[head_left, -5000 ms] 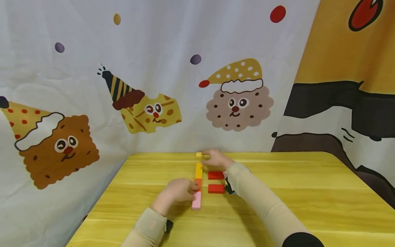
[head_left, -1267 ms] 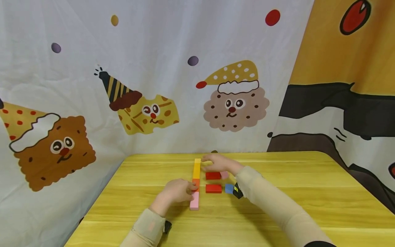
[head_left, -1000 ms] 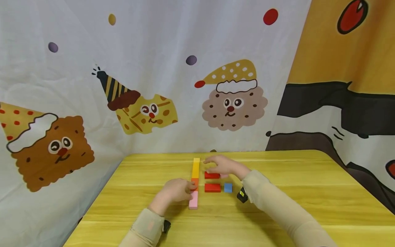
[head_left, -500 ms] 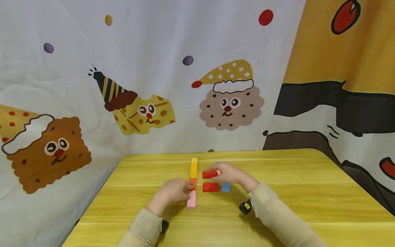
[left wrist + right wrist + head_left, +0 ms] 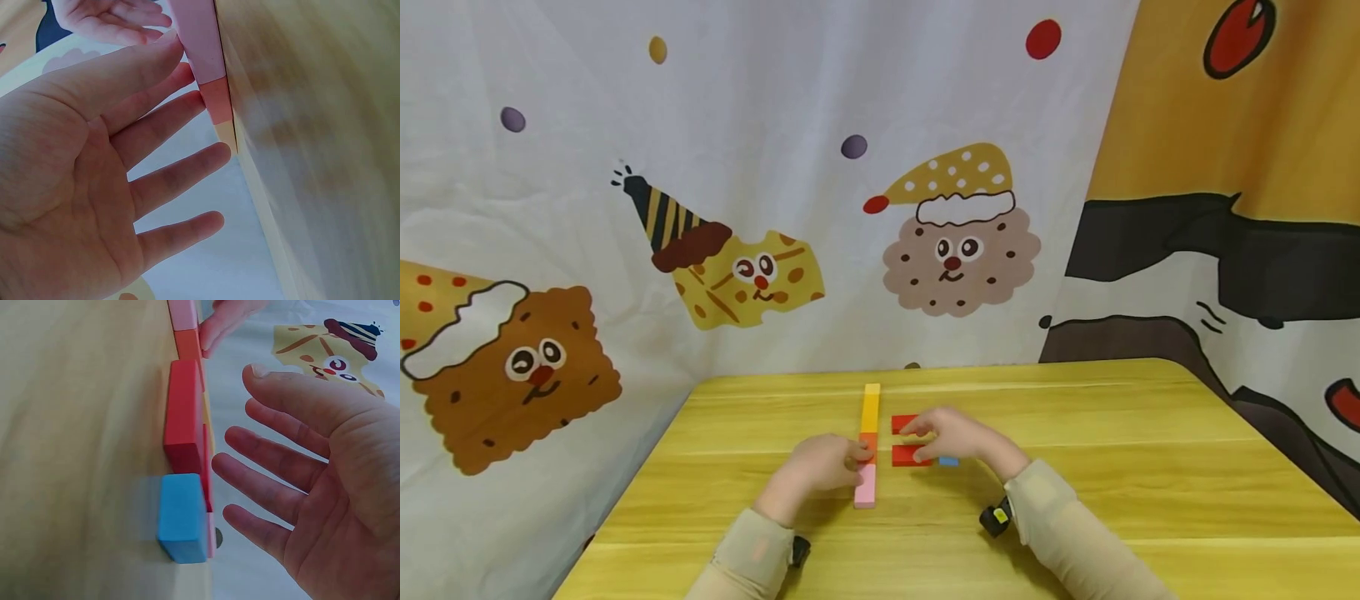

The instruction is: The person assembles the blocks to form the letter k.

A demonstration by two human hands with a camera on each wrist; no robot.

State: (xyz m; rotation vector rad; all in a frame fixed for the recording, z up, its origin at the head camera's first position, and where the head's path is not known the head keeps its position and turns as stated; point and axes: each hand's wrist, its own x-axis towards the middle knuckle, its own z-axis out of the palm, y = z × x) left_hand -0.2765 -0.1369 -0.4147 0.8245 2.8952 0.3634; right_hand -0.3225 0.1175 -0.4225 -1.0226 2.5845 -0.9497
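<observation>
A straight row of wooden blocks runs away from me: a pink block [image 5: 865, 493], an orange block [image 5: 868, 437], a yellow-orange block [image 5: 870, 412] and a light yellow block [image 5: 872, 388] at the far end. My left hand [image 5: 822, 463] stays at the row's left side, straight fingers touching the orange block and thumb by the pink one. Over two red blocks, the nearer red block [image 5: 904, 455] and the farther red block [image 5: 902, 423], my right hand [image 5: 957, 437] hovers with spread fingers and nothing in it. It partly covers the blue block [image 5: 949, 461].
Beside the farther red block lies another pink block [image 5: 210, 536], hidden behind my right hand in the head view. The wood-grain table [image 5: 1112, 467] ends at a hanging cartoon-print cloth [image 5: 820, 108]. Small black wrist cameras are strapped beneath both sleeves.
The light yellow block, earlier apart at the far end under my right hand, now abuts the row. My right hand has since come back rightward and nearer, over the red blocks. The left hand stays put.
</observation>
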